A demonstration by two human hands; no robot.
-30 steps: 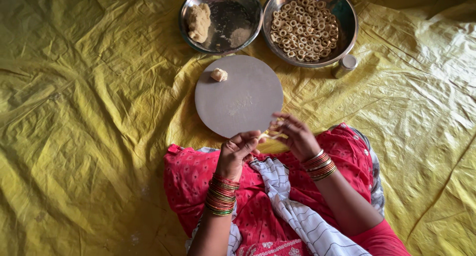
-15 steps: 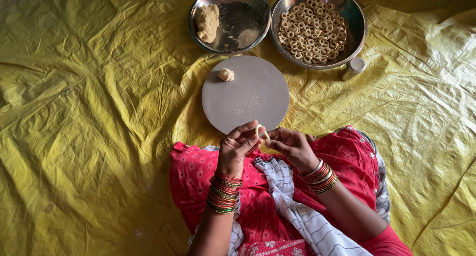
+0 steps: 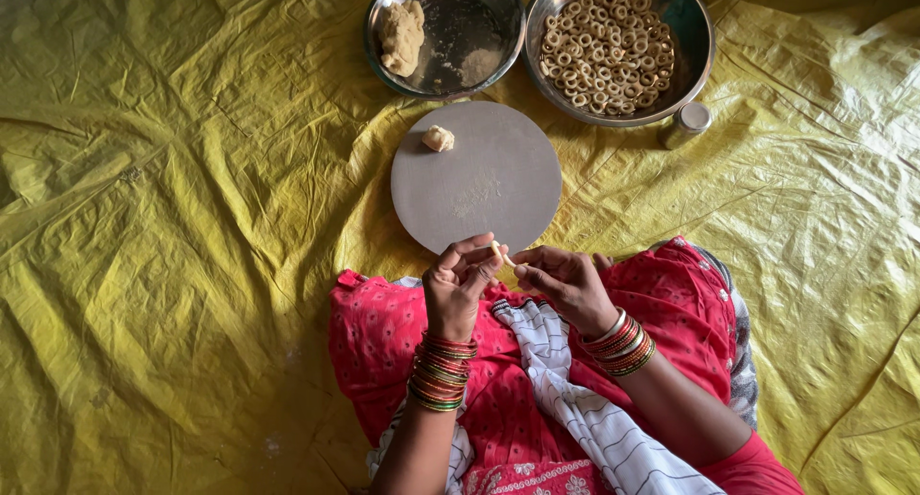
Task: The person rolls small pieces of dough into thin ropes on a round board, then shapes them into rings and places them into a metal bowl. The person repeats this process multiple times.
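Note:
My left hand (image 3: 458, 282) and my right hand (image 3: 567, 281) meet over my lap, just below the near edge of a round grey board (image 3: 476, 177). Between their fingertips they pinch a thin pale strip of dough (image 3: 502, 257). Both wrists carry stacks of coloured bangles. A small lump of dough (image 3: 438, 138) sits on the board's far left part. Beyond the board stand two steel bowls: the left bowl (image 3: 446, 35) holds a larger mass of dough and some flour, the right bowl (image 3: 618, 46) holds several small dough rings.
A crumpled yellow sheet (image 3: 172, 217) covers the floor all around. A small steel container (image 3: 686, 123) stands beside the right bowl. My red printed dress and a white striped cloth (image 3: 575, 399) lie across my lap.
My hands have come together and now pinch the dough strip between both sets of fingertips. The view has shifted, so the board and bowls appear further right.

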